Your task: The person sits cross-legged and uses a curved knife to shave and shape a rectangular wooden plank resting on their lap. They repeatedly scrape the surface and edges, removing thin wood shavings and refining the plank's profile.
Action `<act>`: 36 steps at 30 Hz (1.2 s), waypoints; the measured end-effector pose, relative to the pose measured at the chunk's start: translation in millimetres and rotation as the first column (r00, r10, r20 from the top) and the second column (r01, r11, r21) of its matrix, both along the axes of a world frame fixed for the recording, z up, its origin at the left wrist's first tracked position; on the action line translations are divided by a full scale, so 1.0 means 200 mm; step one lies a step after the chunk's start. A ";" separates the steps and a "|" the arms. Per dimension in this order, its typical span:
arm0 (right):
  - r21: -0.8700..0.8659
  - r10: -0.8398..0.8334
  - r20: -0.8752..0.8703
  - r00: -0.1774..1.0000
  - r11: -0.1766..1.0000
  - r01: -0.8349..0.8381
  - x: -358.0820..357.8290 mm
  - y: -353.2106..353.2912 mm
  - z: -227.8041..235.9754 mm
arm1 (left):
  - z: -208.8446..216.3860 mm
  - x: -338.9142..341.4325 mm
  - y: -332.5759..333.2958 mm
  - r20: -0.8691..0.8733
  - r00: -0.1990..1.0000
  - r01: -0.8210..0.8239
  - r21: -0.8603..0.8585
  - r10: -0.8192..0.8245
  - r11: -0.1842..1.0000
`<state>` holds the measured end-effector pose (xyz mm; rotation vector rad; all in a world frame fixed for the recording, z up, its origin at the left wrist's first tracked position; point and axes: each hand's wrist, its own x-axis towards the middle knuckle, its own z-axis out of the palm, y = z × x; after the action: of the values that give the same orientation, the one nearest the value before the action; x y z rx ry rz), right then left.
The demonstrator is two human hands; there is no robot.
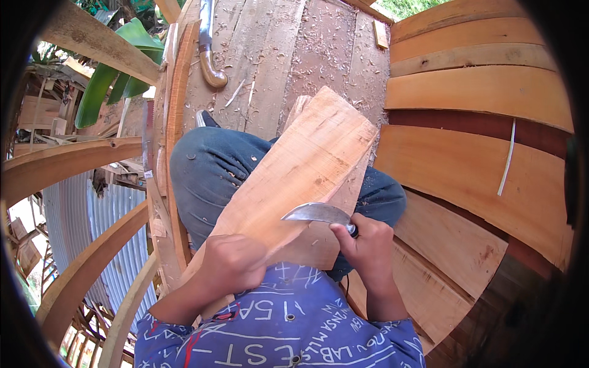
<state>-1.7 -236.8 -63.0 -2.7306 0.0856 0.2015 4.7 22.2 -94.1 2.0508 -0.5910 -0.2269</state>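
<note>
Shaving a plank edge with a curved knife. The wooden plank (294,178) is laid slanting across the lap, its near end clasped by the closed left hand (230,264). The right hand (365,245) is wrapped tightly round the handle of the curved knife (316,213), whose blade lies on the plank's near right edge. For clean work, the blade is best kept shallow to the grain and the holding hand kept behind the edge. A second knife (208,46) lies on the shaving-strewn plank floor (288,55).
</note>
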 end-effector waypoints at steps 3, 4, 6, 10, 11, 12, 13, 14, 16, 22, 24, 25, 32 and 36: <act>-0.202 0.018 -0.003 1.000 0.979 -0.018 0.05 -0.03 0.00 | 0.00 -0.01 0.01 0.007 1.000 0.027 0.029 -0.027 0.999; -0.242 0.020 -0.023 1.000 0.970 -0.025 0.08 -0.05 -0.01 | 0.00 -0.01 0.01 0.018 0.999 0.027 0.054 -0.028 0.998; -0.340 -0.006 -0.060 0.998 0.940 -0.015 0.12 -0.11 0.01 | 0.00 -0.01 0.01 0.032 0.998 0.045 0.082 -0.048 0.996; -0.413 -0.145 0.205 0.968 0.884 0.220 0.15 -0.26 -0.03 | -0.01 -0.02 0.00 0.045 0.998 0.042 0.099 -0.046 0.994; -0.396 -0.293 0.134 0.947 0.860 0.322 0.18 -0.31 0.02 | -0.01 -0.02 0.01 0.047 0.998 0.042 0.106 -0.047 0.993; -0.388 -0.432 0.060 0.900 0.821 0.419 0.21 -0.36 0.10 | 0.00 -0.02 0.02 0.044 0.998 0.038 0.088 -0.042 0.995; -0.380 -0.565 -0.009 0.825 0.766 0.519 0.23 -0.38 0.15 | -0.01 -0.01 0.01 0.049 0.998 0.041 0.074 -0.044 0.996; -0.353 -0.485 -0.047 0.873 0.826 0.440 0.21 -0.34 0.16 | 0.00 -0.02 0.02 0.044 0.998 0.034 0.063 -0.037 0.997; -0.293 -0.320 -0.111 0.941 0.915 0.277 0.11 -0.19 0.16 | 0.00 -0.02 0.02 0.033 0.998 0.044 0.085 -0.047 0.995; -0.377 -0.101 -0.058 0.993 0.923 0.072 0.12 -0.15 0.02 | -0.02 -0.02 0.01 0.033 0.998 0.059 0.093 -0.062 0.994; -0.413 -0.137 -0.058 0.989 0.905 0.101 0.11 -0.16 0.03 | -0.02 -0.01 0.02 0.020 0.998 0.065 0.088 -0.067 0.994; -0.431 -0.147 -0.026 0.989 0.894 0.121 0.12 -0.17 0.03 | -0.02 -0.02 0.02 0.011 0.998 0.060 0.082 -0.061 0.995; -0.278 -0.394 -0.032 0.918 0.886 0.371 0.14 -0.28 0.15 | 0.00 0.00 0.04 0.001 0.998 0.067 0.040 -0.067 0.997; -0.207 -0.032 -0.072 0.997 0.978 0.017 0.02 -0.03 0.07 | -0.01 0.02 0.03 0.007 0.997 0.082 0.043 -0.083 0.996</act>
<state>1.8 -242.1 -49.8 -2.9265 0.1700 0.3046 8.0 28.4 -95.4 2.0715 -0.6825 -0.2808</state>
